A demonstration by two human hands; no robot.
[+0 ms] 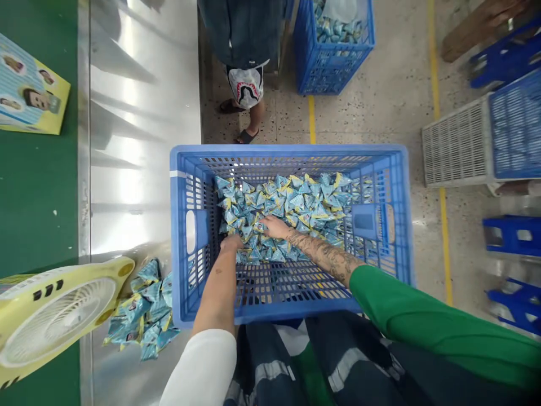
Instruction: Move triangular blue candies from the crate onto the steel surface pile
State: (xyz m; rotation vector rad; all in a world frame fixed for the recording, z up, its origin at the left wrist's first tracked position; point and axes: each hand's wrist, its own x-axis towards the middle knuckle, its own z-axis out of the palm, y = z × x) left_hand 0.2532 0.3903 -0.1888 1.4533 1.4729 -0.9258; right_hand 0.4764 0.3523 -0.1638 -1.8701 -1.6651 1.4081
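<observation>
A blue plastic crate (287, 155) stands on the floor in front of me, partly filled with several small light-blue triangular packets (287, 203). Both my arms reach down into it. My left hand (230, 243) is dug into the near left edge of the packet heap, fingers curled under and hidden among the packets. My right hand (275, 226), on a tattooed forearm with a green sleeve, rests on the heap's middle with its fingers closed around some packets.
A steel table (143, 113) lies to the left with a heap of the same packets (146, 310), a yellow fan (54, 313) and a printed box (29, 90) on a green belt. Another person's legs (247, 84) stand beyond the crate. More crates (333, 51) and blue stools (511, 234) sit around.
</observation>
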